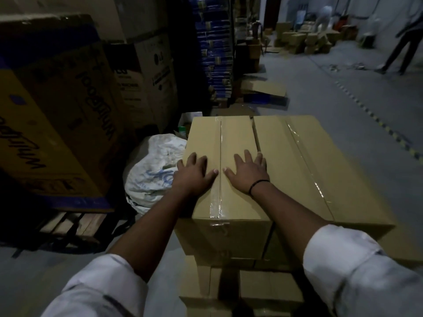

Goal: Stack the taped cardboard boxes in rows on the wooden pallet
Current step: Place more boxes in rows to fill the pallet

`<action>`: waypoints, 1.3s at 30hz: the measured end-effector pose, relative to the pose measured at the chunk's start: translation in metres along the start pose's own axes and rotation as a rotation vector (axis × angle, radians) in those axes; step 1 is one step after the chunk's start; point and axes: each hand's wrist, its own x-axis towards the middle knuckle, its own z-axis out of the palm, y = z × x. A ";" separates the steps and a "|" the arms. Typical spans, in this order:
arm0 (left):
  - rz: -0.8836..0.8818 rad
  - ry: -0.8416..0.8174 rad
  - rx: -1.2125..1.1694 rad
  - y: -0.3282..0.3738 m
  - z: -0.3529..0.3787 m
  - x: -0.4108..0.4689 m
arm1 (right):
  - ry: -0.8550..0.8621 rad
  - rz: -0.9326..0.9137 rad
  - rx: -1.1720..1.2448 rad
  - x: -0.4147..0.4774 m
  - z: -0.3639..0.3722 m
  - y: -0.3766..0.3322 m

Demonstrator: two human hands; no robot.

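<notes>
A taped brown cardboard box (233,138) lies on top of a stack of similar boxes in front of me. My left hand (194,172) rests flat on its top, left of the clear tape seam, fingers spread. My right hand (248,171), with a black wristband, lies flat on the same top to the right of the seam. A second taped box (306,161) sits flush against it on the right. More boxes (229,291) of the stack show below. The pallet under this stack is hidden.
Large printed cartons (52,110) stand on a wooden pallet (68,225) at the left. A white sack (151,168) lies between them and the stack. Blue stacked packs (212,46) rise behind. A person (405,40) stands far right on the grey floor, near more boxes (297,40).
</notes>
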 end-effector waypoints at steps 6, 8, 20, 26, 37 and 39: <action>0.060 -0.023 0.024 -0.006 -0.001 0.039 | -0.008 0.017 -0.043 0.034 -0.001 -0.007; 0.089 -0.025 0.042 -0.008 0.000 0.048 | -0.019 0.004 -0.057 0.043 0.000 -0.007; 0.029 -0.042 0.071 -0.017 0.007 0.072 | -0.040 -0.042 -0.085 0.065 0.002 -0.005; 0.031 -0.042 0.065 -0.005 -0.001 0.055 | -0.012 -0.061 -0.040 0.058 0.000 -0.002; -0.061 0.001 0.097 -0.003 -0.022 0.015 | 0.029 -0.171 0.075 0.041 -0.010 -0.011; -0.093 0.021 0.130 -0.003 -0.031 0.002 | 0.038 -0.214 0.082 0.037 -0.013 -0.021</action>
